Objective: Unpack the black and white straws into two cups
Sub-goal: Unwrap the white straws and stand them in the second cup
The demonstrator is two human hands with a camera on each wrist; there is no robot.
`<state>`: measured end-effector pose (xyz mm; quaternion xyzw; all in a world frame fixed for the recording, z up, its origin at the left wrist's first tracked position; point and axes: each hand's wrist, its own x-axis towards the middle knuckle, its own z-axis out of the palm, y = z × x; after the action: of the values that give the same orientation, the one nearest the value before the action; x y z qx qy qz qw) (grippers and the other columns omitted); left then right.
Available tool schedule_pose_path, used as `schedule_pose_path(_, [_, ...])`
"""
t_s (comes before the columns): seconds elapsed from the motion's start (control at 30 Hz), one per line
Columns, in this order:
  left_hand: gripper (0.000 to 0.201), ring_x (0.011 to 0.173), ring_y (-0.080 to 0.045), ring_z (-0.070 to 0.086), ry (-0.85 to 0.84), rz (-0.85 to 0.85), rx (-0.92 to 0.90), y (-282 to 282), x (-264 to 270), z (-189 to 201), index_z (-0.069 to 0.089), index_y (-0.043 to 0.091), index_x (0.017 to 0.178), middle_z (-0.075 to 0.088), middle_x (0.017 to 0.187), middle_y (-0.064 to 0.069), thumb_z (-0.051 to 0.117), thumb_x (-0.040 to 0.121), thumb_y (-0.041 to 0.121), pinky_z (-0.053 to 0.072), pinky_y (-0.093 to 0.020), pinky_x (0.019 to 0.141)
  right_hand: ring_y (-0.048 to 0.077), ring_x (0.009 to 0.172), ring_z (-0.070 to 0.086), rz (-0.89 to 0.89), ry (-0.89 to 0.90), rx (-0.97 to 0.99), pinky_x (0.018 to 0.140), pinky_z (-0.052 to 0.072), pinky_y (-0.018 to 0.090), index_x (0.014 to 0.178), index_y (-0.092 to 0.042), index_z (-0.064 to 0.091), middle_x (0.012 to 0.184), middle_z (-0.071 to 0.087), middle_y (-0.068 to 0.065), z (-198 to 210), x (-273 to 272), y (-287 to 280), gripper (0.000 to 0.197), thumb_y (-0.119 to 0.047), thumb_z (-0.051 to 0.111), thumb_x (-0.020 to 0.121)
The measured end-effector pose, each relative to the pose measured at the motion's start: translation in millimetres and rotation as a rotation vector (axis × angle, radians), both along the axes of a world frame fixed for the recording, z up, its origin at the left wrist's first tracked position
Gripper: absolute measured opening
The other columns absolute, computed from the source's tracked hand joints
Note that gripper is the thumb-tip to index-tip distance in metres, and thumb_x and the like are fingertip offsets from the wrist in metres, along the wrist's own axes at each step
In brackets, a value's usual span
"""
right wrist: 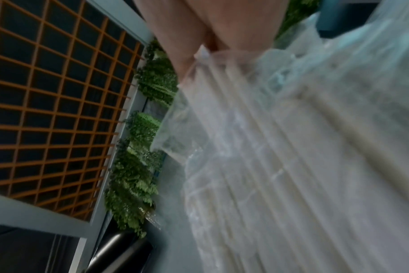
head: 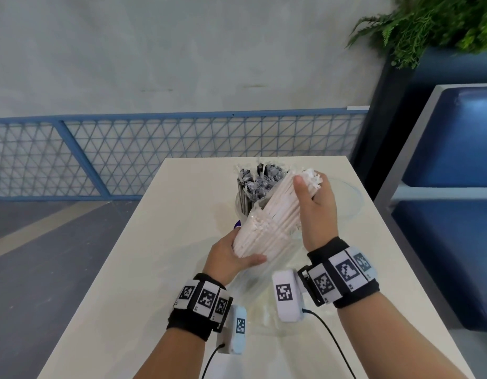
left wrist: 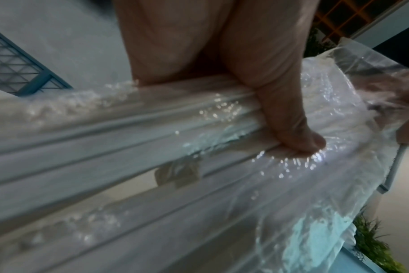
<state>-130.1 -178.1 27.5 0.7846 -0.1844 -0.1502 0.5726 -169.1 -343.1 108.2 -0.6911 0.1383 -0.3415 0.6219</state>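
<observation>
Holding the white straws [head: 269, 214] at both ends: from the head view we log the bundle's long axis running near-left to far-right, left hand [head: 231, 258] wrapped round the near end, right hand [head: 316, 203] round the far end, beside the cup of black straws [head: 260, 181]. Left wrist: thumb [left wrist: 290, 118] pressing wrapped straws. Right wrist: fingers [right wrist: 192, 37] curl over the bundle; blurred.

- No words, brands or numbers are legible anywhere around my table [head: 144, 269].
- The bands on my wrists carry only black-and-white square code markers [head: 206, 298], not readable text.
</observation>
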Motion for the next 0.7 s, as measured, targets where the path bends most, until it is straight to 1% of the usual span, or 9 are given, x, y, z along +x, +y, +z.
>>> schedule_pose_path(0.1, [0.050, 0.091, -0.003, 0.066, 0.002, -0.005, -0.015, 0, -1, 1, 0.058, 0.038, 0.099, 0.069, 0.099, 0.010, 0.086, 0.059, 0.023, 0.053, -0.017, 0.077, 0.009, 0.095, 0.062, 0.031, 0.028, 0.025, 0.083, 0.051, 0.021, 0.114, -0.012, 0.054, 0.104, 0.066, 0.000, -7, -7, 1, 0.039, -0.028, 0.068, 0.081])
schedule_pose_path(0.2, [0.050, 0.089, -0.001, 0.066, -0.004, -0.010, -0.020, 1, -4, 2, 0.058, 0.039, 0.098, 0.070, 0.098, 0.010, 0.086, 0.059, 0.023, 0.053, -0.017, 0.076, 0.019, 0.098, 0.065, 0.112, 0.116, 0.122, 0.088, 0.054, 0.039, 0.109, -0.011, 0.060, 0.103, 0.069, 0.005, -20, -7, 5, 0.040, -0.022, 0.075, 0.074])
schedule_pose_path(0.27, [0.051, 0.088, -0.001, 0.066, -0.011, -0.012, -0.024, 1, -5, 2, 0.058, 0.037, 0.100, 0.070, 0.098, 0.010, 0.086, 0.059, 0.024, 0.053, -0.017, 0.076, 0.024, 0.096, 0.067, 0.139, 0.110, 0.164, 0.087, 0.054, 0.044, 0.106, -0.006, 0.062, 0.102, 0.070, 0.010, -21, -7, 8, 0.032, -0.016, 0.072, 0.078])
schedule_pose_path(0.3, [0.051, 0.087, -0.001, 0.066, -0.010, -0.007, -0.028, 1, -6, 2, 0.059, 0.036, 0.100, 0.070, 0.097, 0.010, 0.086, 0.059, 0.024, 0.052, -0.015, 0.074, 0.025, 0.096, 0.067, 0.140, 0.098, 0.164, 0.086, 0.055, 0.043, 0.106, -0.004, 0.062, 0.101, 0.070, 0.012, -18, -6, 9, 0.029, -0.014, 0.070, 0.080])
schedule_pose_path(0.37, [0.050, 0.084, 0.003, 0.066, -0.003, 0.001, -0.034, 3, -6, 4, 0.060, 0.033, 0.101, 0.070, 0.094, 0.011, 0.086, 0.059, 0.023, 0.050, -0.010, 0.070, 0.020, 0.094, 0.067, 0.109, 0.070, 0.118, 0.081, 0.057, 0.032, 0.106, -0.003, 0.062, 0.101, 0.070, 0.009, -8, -7, 8, 0.025, -0.013, 0.065, 0.084])
schedule_pose_path(0.43, [0.050, 0.083, 0.004, 0.065, 0.001, 0.006, -0.036, 4, -7, 4, 0.060, 0.032, 0.101, 0.070, 0.094, 0.011, 0.085, 0.059, 0.023, 0.050, -0.009, 0.069, 0.002, 0.088, 0.066, 0.090, 0.003, 0.123, 0.073, 0.055, 0.016, 0.105, -0.007, 0.061, 0.098, 0.068, 0.000, 4, -6, 4, 0.019, -0.011, 0.060, 0.087])
schedule_pose_path(0.5, [0.051, 0.083, 0.004, 0.065, 0.005, 0.020, -0.037, 5, -7, 3, 0.061, 0.029, 0.103, 0.070, 0.095, 0.011, 0.085, 0.059, 0.023, 0.049, -0.009, 0.069, -0.007, 0.082, 0.064, 0.124, -0.068, 0.155, 0.068, 0.050, 0.009, 0.104, -0.013, 0.058, 0.096, 0.065, -0.007, 15, -6, -2, 0.018, -0.008, 0.059, 0.087])
schedule_pose_path(0.57, [0.053, 0.084, 0.004, 0.065, 0.007, 0.028, -0.029, 6, -7, 2, 0.061, 0.027, 0.106, 0.070, 0.095, 0.011, 0.085, 0.059, 0.024, 0.049, -0.009, 0.069, 0.000, 0.086, 0.066, 0.169, -0.075, 0.185, 0.071, 0.052, 0.014, 0.106, -0.009, 0.058, 0.097, 0.067, -0.002, 18, -8, -2, 0.024, -0.009, 0.064, 0.084])
schedule_pose_path(0.7, [0.054, 0.089, -0.004, 0.066, 0.010, 0.021, -0.023, 5, -8, 3, 0.061, 0.026, 0.106, 0.070, 0.097, 0.008, 0.086, 0.058, 0.024, 0.053, -0.017, 0.075, 0.022, 0.094, 0.069, 0.246, 0.084, 0.295, 0.082, 0.057, 0.036, 0.112, 0.001, 0.058, 0.103, 0.070, 0.014, -1, -11, 10, 0.048, -0.013, 0.076, 0.069])
